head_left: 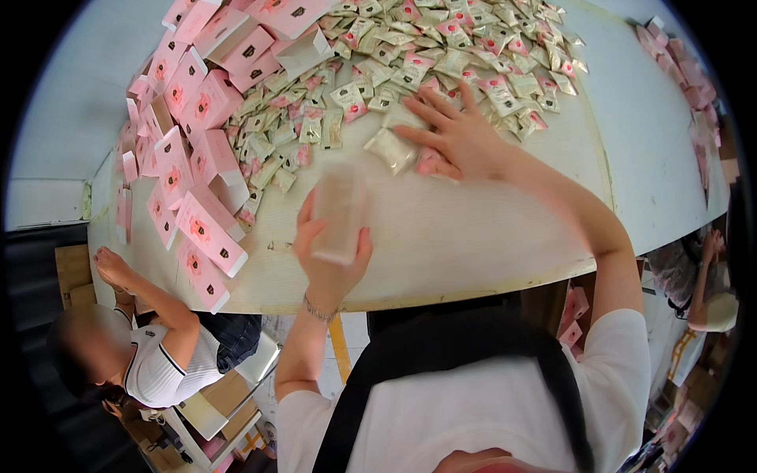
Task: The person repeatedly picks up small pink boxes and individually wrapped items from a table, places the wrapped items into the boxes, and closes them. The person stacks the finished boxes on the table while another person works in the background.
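The left hand point(327, 272) grasps a pale box point(343, 213) (blurred, so any print on it cannot be told), its long axis pointing roughly away from the body, above the table point(441, 260). Beyond it and to the right, the right hand point(465, 142) lies with fingers spread, clasping nothing visible, over the near edge of the sachet pile point(505, 94), clearly the nearer hand to it. The sachets bear pink-and-red patches and tiny print; the pink cartons point(209, 98) at left carry dark badges and reddish pictures.
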Demonstrator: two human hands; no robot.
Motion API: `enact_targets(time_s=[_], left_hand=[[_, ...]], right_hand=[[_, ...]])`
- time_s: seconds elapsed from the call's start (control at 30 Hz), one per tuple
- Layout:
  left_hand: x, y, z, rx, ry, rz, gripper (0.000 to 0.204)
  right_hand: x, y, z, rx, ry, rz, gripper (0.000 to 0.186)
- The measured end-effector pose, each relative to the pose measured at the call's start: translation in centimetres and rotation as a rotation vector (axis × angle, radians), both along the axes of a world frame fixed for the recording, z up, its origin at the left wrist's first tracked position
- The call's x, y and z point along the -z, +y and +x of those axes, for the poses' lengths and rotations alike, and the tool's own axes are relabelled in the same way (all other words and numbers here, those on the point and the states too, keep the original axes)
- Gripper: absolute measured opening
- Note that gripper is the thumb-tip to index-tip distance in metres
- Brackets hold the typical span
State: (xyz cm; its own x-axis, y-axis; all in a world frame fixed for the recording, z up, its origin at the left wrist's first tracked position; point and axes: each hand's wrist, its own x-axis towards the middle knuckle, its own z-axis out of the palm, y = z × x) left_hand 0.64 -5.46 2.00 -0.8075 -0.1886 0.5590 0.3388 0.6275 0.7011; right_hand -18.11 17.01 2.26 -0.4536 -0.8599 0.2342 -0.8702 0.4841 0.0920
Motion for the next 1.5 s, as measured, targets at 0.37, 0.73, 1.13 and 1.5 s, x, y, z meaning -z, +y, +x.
enact_targets(time_s=[0.37,0.73,1.13,1.5], left_hand=[[4.2,-0.8,8.1,-0.237,-0.196,-0.014,0.05],[4.6,-1.0,7.7,-0.314,0.016,0.158,0.054],[2.5,-0.3,7.2,-0.275,0.074,0.266,0.038],[3.6,-0.9,8.1,-0.261,0.054,0.194,0.046]], right_hand=[[-0.4,0.9,10.9,0.073,-0.223,-0.086,0.09],[-0.4,3.2,4.7,0.003,-0.564,-0.499,0.103],[-0.5,-4.7,11.4,-0.094,-0.287,-0.291,0.063],[1.8,-16.6,2.3,0.149,-0.319,-0.573,0.038]])
